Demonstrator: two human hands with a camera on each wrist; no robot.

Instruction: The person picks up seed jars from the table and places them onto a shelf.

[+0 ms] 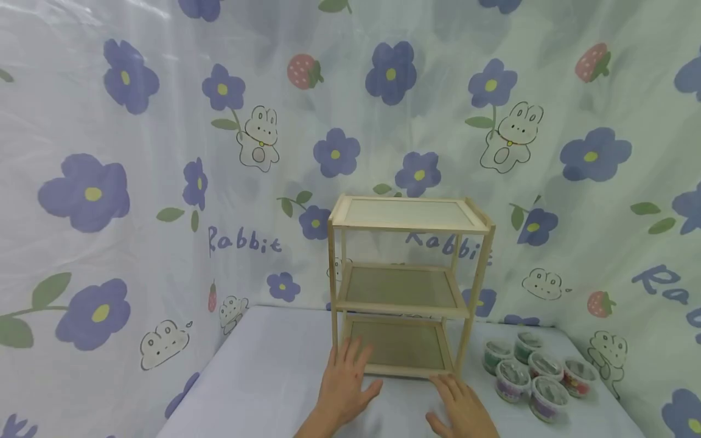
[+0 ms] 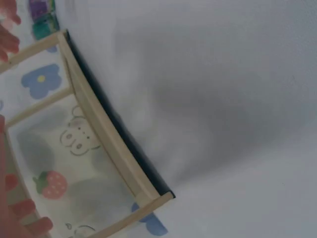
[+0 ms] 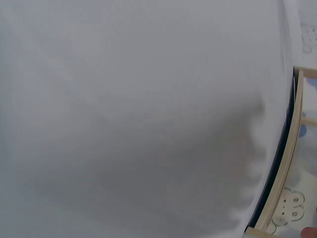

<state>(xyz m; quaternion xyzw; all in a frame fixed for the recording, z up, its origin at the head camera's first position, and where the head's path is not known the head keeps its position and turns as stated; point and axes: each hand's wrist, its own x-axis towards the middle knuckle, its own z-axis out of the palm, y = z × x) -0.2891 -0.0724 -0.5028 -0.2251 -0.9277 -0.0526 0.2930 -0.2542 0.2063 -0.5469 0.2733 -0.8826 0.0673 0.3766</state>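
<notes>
A three-tier wooden shelf [image 1: 405,287] stands upright on the white-covered table, with pale frames and flat panels. My left hand [image 1: 345,389] is before its lower left corner, fingers extended and spread, overlapping the bottom tier in the head view. Close to the lower right front corner is my right hand [image 1: 464,410], its fingers extended too. Neither hand holds anything; whether fingertips touch the wood I cannot tell. In the left wrist view, left fingers [image 2: 25,218] show beside the shelf frame [image 2: 106,126]. Only a fingertip [image 3: 309,232] enters the right wrist view, near the shelf frame [image 3: 285,171].
Several small lidded plastic tubs [image 1: 512,382] with purple, green and red colouring cluster on the table right of the shelf. White cloth [image 1: 263,359] covers the table. A curtain [image 1: 361,115] printed with flowers, rabbits and strawberries hangs behind and at both sides.
</notes>
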